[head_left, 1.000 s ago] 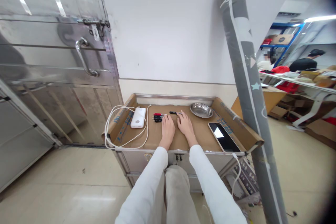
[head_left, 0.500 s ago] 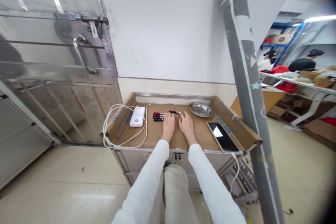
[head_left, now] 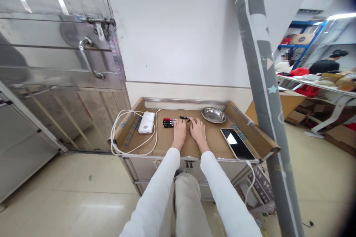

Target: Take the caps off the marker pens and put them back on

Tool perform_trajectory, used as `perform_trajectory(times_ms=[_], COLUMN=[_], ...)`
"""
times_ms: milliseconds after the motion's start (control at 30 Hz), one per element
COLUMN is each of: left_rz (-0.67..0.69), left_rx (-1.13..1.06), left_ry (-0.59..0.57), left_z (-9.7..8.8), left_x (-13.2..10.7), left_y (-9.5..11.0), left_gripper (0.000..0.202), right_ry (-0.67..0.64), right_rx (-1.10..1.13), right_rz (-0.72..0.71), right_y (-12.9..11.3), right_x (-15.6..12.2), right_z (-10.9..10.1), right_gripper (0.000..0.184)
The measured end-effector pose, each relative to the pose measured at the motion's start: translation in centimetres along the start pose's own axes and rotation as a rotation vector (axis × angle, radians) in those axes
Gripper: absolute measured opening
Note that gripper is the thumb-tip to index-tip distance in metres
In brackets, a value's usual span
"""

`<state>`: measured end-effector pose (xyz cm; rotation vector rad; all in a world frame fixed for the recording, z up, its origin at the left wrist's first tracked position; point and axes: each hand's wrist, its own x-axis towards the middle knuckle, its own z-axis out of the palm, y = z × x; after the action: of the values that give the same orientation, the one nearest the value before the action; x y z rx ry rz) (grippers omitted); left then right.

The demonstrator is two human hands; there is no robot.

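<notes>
Over the cardboard-lined top (head_left: 167, 144) of a cart, both of my hands rest side by side. My left hand (head_left: 180, 132) lies palm down with fingers stretched forward, at the right ends of a row of several pens (head_left: 167, 123), red and black. My right hand (head_left: 198, 131) lies just right of it, fingers apart and slightly bent. Its fingertips are by the right end of a single black pen (head_left: 184, 117) lying crosswise beyond the hands. A small dark piece (head_left: 188, 120) shows between that pen and my right fingertips; its kind is unclear.
A white power bank (head_left: 146, 123) with a looped white cable (head_left: 112, 137) lies left. A round metal dish (head_left: 213, 115) stands back right, a phone (head_left: 237, 144) in front of it. A grey roll (head_left: 267, 81) leans against the wall at right. Two people sit farther off.
The small dark piece now shows beside my right fingertips. My hands have barely moved; the whole view has shifted slightly.
</notes>
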<state>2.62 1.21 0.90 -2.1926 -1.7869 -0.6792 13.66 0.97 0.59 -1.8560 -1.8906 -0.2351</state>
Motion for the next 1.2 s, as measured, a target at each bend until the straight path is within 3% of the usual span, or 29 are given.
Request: perform_trajectory(times_ms=[433,1200], left_rz=[-0.006,0.019], left_rx=[0.024,-0.047], left_ry=[0.025,-0.015], left_z=[0.52,-0.26], left_x=[-0.08,-0.1], left_y=[-0.08,-0.07], left_gripper=[0.027,0.022], right_ry=[-0.017,-0.062], right_rx=[0.015,0.079], right_rz=[-0.029,-0.089], right_y=[0.12,0.18], right_x=[0.28,0.37], right_z=[-0.23,-0.76], right_gripper=[0.023,0.024])
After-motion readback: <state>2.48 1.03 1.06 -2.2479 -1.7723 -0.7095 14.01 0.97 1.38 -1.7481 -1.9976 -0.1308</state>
